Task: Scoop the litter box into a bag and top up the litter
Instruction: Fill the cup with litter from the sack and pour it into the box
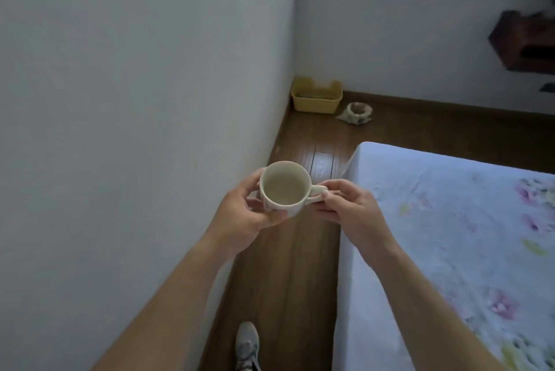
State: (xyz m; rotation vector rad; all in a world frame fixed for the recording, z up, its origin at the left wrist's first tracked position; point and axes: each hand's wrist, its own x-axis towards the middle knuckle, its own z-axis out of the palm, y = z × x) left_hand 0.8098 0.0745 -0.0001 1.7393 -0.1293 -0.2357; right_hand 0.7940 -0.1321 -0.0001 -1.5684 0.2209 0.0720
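I hold a cream mug (284, 187) upright in front of me with both hands; its inside looks empty. My left hand (244, 214) grips the mug's body from the left, thumb on the near side. My right hand (345, 205) pinches the handle on the right. Far ahead in the corner stands the yellow litter box (316, 96) on the floor. Just right of it sits a small open bag (356, 112) with its top rolled down and brownish contents inside.
A white wall (135, 100) runs along my left. A bed with a pale floral sheet (450, 235) fills the right. Between them a narrow strip of wooden floor (288, 265) leads to the corner. My shoe (247, 345) shows at the bottom. A window is above.
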